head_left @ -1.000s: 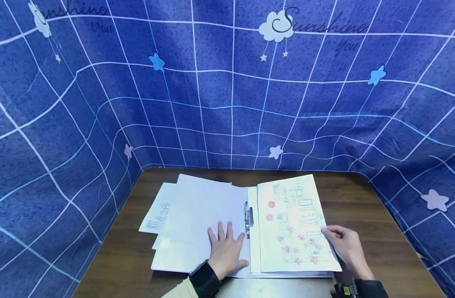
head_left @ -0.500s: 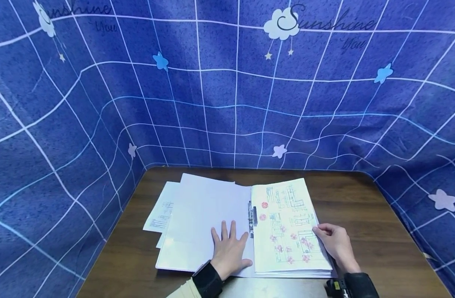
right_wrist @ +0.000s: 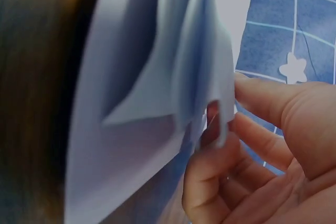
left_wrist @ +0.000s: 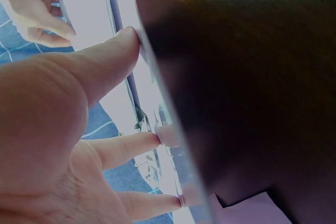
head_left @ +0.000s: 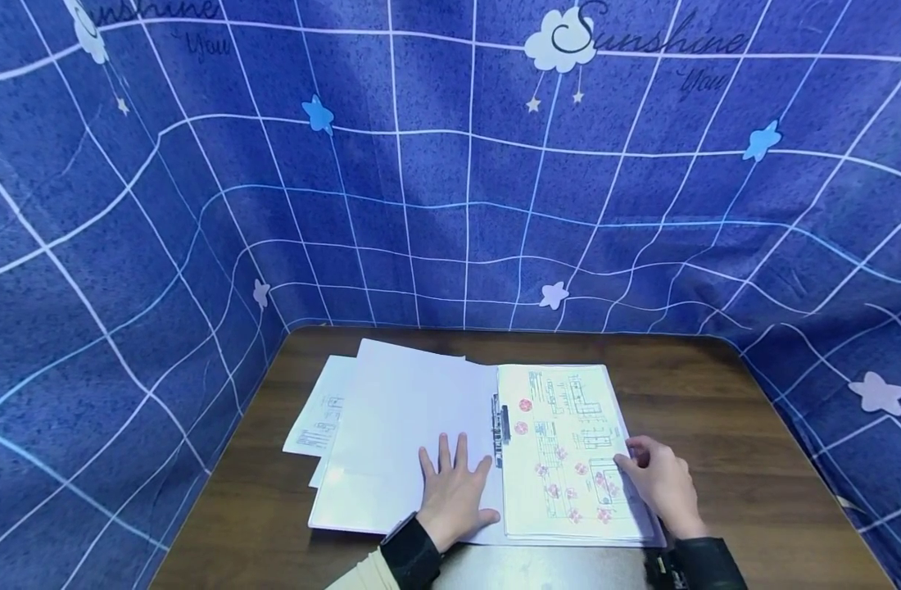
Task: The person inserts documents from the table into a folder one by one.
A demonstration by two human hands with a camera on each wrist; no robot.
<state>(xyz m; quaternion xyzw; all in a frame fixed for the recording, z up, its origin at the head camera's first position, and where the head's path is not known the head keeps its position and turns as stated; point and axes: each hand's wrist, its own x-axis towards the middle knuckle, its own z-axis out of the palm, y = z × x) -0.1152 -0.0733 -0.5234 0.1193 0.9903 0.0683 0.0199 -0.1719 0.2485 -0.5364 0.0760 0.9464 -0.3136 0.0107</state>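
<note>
An open white folder (head_left: pixel 391 426) lies on the table with a metal clip (head_left: pixel 500 430) along its spine. My left hand (head_left: pixel 454 500) rests spread on the inside of its left cover, fingers straight. Over the right cover lies a stack of paper sheets (head_left: pixel 568 442), the top one bearing printed drawings and red round marks. At the stack's right edge my right hand (head_left: pixel 664 487) pinches the sheets. In the right wrist view, the thumb (right_wrist: pixel 262 95) is on the top side and curled fingers are under the parted paper edges (right_wrist: pixel 205 77).
More printed sheets (head_left: pixel 319 410) stick out from under the folder's left cover. The brown wooden table (head_left: pixel 723 410) extends to the right of the folder. A blue curtain (head_left: pixel 450 164) with grid lines, clouds and stars stands around the table's back and sides.
The right hand has shifted the sheets left toward the clip, covering the white strip beside it. The top sheet's lifted right side now lies flatter. The left hand stays in place on the cover.
</note>
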